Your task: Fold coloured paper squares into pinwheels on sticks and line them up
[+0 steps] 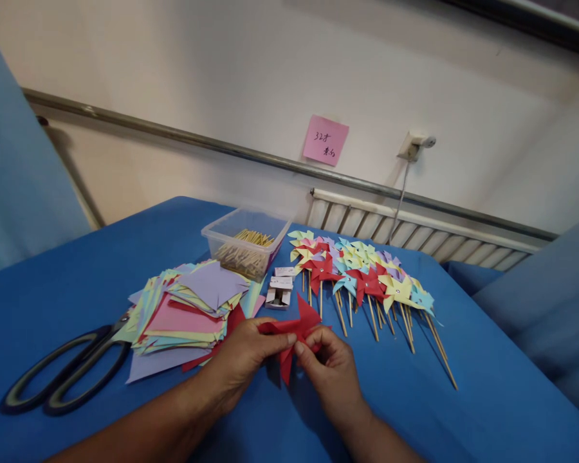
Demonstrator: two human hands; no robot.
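Note:
A red paper pinwheel point(303, 317) is held between my two hands, with its blades folded in toward the middle. My left hand point(251, 350) grips it from the left, thumb pressed near the centre. From the right, my right hand point(329, 360) pinches it with thumb and curled fingers close to the same spot. Whether a pin sits under the fingertips cannot be seen. Just beyond my hands stands a small open white box point(278, 290) with something dark inside. A pile of coloured paper pieces point(188, 315) lies to the left of my left hand.
Large dark-handled scissors point(84, 360) lie at the left, blades under the paper. A clear plastic tub point(215, 247) holds many wooden sticks point(251, 247). Finished pinwheels on sticks point(367, 283) lie at the right on the blue tablecloth point(487, 379). Behind are a wall, radiator point(415, 238) and rail.

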